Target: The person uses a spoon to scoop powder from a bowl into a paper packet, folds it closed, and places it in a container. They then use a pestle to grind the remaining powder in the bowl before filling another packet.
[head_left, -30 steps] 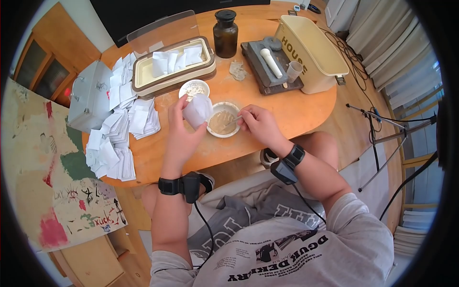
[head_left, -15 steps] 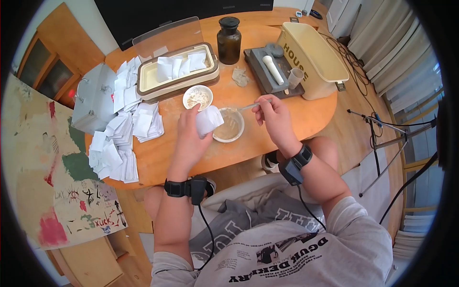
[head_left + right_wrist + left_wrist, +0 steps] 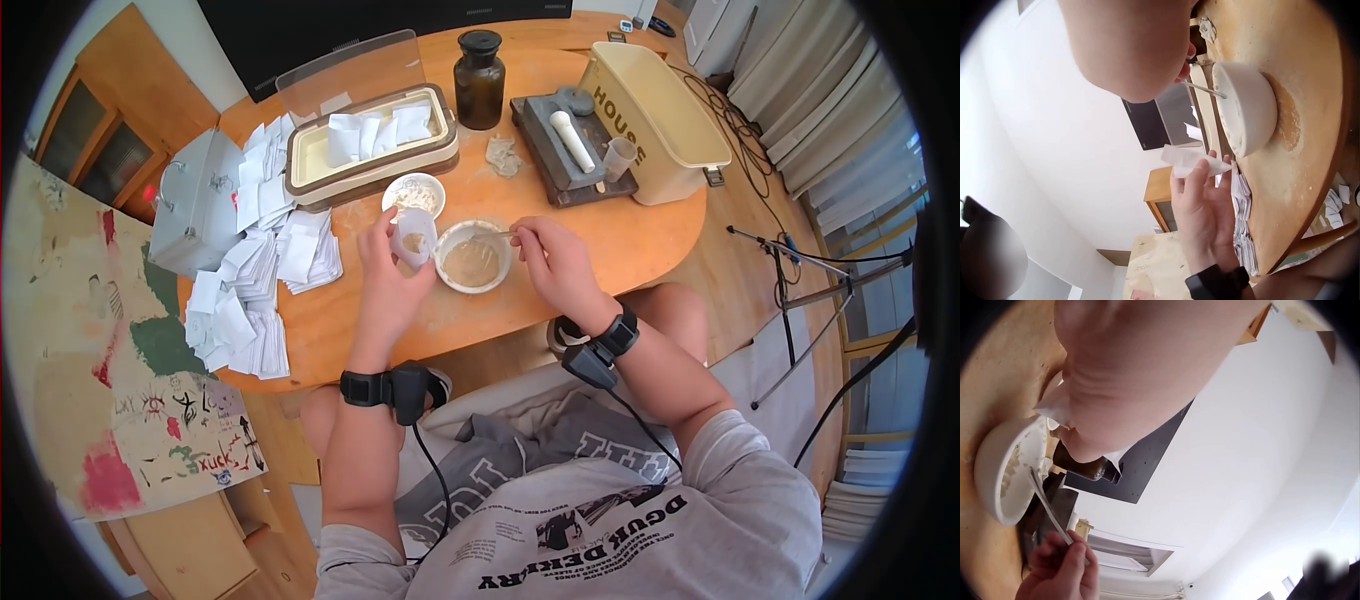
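Note:
My left hand [image 3: 388, 292] grips an opened white paper packet [image 3: 414, 236] between thumb and fingers, tilted at the left side of a white bowl [image 3: 474, 291]. Some tan powder shows inside the packet. Fine tan powder fills the bottom of the bowl. Pinched in my right hand [image 3: 562, 268] is a thin metal spoon [image 3: 1051, 511], its far end inside the bowl. The right wrist view shows the folded paper packet [image 3: 1188, 160] standing up from the left fingers. Just behind the packet sits a smaller white bowl [image 3: 440, 192] holding whitish flakes.
Stacks of white paper packets [image 3: 262, 268] lie at the left by a silver case [image 3: 190, 225]. Behind stand a lidded box [image 3: 375, 178] with more packets and a dark jar [image 3: 479, 85]. At right are a pestle [image 3: 571, 145], a plastic cup [image 3: 618, 158] and a cream bin [image 3: 665, 135].
The spoon was in the bowl, rose above its right rim, then came back down into it. The left hand moved slightly left and turned the packet so its inside shows.

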Available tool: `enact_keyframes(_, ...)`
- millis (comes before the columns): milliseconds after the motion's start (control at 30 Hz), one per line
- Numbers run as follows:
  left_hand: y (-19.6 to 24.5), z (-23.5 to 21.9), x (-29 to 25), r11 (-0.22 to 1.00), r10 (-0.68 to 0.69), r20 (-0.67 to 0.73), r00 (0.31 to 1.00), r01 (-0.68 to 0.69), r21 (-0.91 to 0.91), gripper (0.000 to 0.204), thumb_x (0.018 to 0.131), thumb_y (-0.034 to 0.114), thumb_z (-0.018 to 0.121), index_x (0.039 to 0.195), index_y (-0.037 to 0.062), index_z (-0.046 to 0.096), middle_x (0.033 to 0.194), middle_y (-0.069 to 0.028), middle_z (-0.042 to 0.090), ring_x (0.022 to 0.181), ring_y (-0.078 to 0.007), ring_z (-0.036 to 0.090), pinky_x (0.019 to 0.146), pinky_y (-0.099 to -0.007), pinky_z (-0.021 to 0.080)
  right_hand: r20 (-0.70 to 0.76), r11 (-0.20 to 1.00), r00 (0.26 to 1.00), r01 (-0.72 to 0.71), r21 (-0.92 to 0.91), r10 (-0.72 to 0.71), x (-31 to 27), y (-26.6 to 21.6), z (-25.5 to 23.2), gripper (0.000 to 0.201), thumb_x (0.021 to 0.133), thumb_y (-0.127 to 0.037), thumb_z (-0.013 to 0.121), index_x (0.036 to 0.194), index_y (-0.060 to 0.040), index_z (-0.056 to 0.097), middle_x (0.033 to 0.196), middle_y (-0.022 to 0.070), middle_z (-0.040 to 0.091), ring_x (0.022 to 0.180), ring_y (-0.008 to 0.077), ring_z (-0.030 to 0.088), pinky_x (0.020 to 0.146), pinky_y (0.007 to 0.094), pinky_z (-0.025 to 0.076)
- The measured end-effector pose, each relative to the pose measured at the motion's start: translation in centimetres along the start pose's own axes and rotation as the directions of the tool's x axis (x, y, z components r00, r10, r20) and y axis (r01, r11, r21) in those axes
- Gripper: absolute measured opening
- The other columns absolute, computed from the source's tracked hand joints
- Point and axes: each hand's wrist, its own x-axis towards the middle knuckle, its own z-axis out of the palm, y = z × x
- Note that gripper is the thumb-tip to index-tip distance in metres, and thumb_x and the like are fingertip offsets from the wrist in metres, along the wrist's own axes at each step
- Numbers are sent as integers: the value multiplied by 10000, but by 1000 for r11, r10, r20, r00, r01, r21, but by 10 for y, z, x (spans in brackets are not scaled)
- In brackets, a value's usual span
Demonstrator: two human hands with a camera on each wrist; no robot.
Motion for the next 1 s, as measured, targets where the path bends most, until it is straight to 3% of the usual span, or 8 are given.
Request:
enact_keyframes(133,0,-2,0,958,-28,-32,999,18,-285,769,816,-29,725,1478,73,349,1400,-119,381,1373,-274,405,1142,-433,409,25,997,1000,0,-78,2,1,10,2,132,1005,-65,551,1037,21,645,860,162,687,749,269,695,691,350,547)
enact_keyframes(200,-3,-5,1,928,-17,-45,999,-1,-374,770,816,-21,735,1477,101,358,1396,-122,366,1394,-290,383,1151,-460,399,132,971,969,-222,91,209,1,13,5,164,1022,-101,536,1040,21,645,821,130,698,696,215,676,667,324,539)
enact_keyframes(300,-1,-8,2,902,-36,-24,999,22,-432,766,821,-26,726,1479,95,355,1428,-118,350,1412,-291,364,1154,-458,388,240,891,906,-400,216,349,1,14,11,200,1033,-125,517,1039,29,645,792,90,703,673,149,649,651,293,530)
enact_keyframes(400,-1,-9,1,915,2,-35,999,-16,-403,757,819,-9,736,1473,86,366,1395,-118,381,1383,-281,394,1136,-470,404,284,801,852,-516,304,441,0,15,13,218,1037,-131,506,1038,36,647,816,68,703,674,105,625,627,269,519)
enact_keyframes(600,11,-10,-4,995,98,-29,995,-98,-2,746,788,38,757,1445,62,402,1278,-147,450,1236,-307,487,1055,-428,440,304,591,777,-621,515,551,2,20,9,198,1037,-123,499,1044,22,634,862,67,685,662,91,585,589,242,489)
enact_keyframes(767,8,-4,-5,949,214,-5,977,-207,236,747,764,58,756,1432,52,420,1271,-174,461,1197,-349,493,1081,-419,406,216,587,806,-558,586,550,10,23,-8,193,1036,-126,500,1043,20,626,850,65,675,652,85,573,571,237,475)
enact_keyframes(933,9,4,-6,947,205,36,978,-207,245,738,766,37,742,1427,44,414,1307,-187,437,1226,-365,484,1090,-427,409,170,580,832,-500,643,529,23,4,-20,199,1042,-137,500,1049,10,633,860,65,685,634,81,569,570,231,472)
enact_keyframes(1000,9,7,-6,945,217,59,974,-225,237,739,767,24,736,1430,42,408,1313,-187,430,1239,-367,480,1092,-425,409,96,719,887,-426,549,453,22,-11,-15,168,1028,-112,531,1054,6,648,859,79,693,649,108,605,596,251,498)
